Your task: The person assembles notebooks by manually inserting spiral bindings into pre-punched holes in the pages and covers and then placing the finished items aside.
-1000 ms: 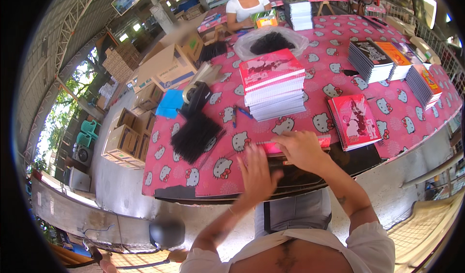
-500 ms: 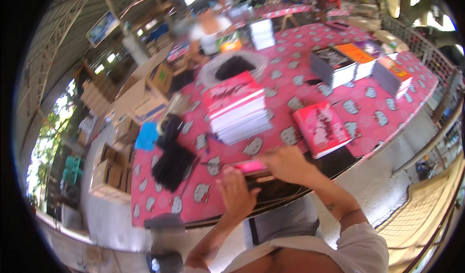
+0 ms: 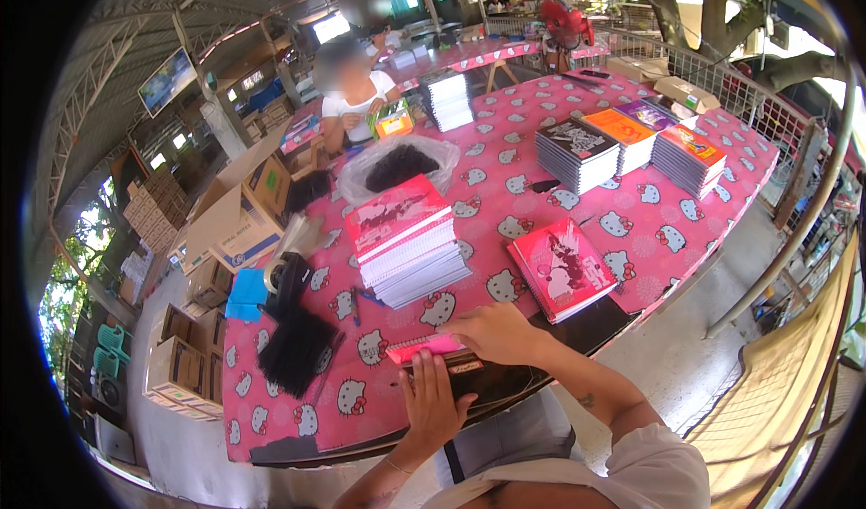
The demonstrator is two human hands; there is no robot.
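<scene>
A pink spiral notebook [image 3: 417,347] stands on its edge at the front of the table, its coil along the top. My left hand [image 3: 435,402] lies against its near side, fingers stretched out and thumb apart. At the notebook's right end, my right hand [image 3: 494,333] has its fingers closed on the coil edge; its fingertips are partly hidden. Under both hands is a dark board [image 3: 510,375] at the table's front edge. Just beyond, to the right, a red-pink notebook [image 3: 564,270] lies flat. A tall stack of pink-covered notebooks [image 3: 406,247] rises ahead of my hands.
Black coils [image 3: 298,351] and a tape dispenser [image 3: 287,279] lie at left, near cartons [image 3: 244,220]. A plastic bag [image 3: 437,157] holds more black coils. Notebook stacks [image 3: 577,152] stand at right on the pink tablecloth [image 3: 496,202]. Across the table sits another person [image 3: 356,103].
My view has shifted, so the table contents sit lower and further left. Both hands stay at the pink notebook; its coil edge now shows more clearly.
</scene>
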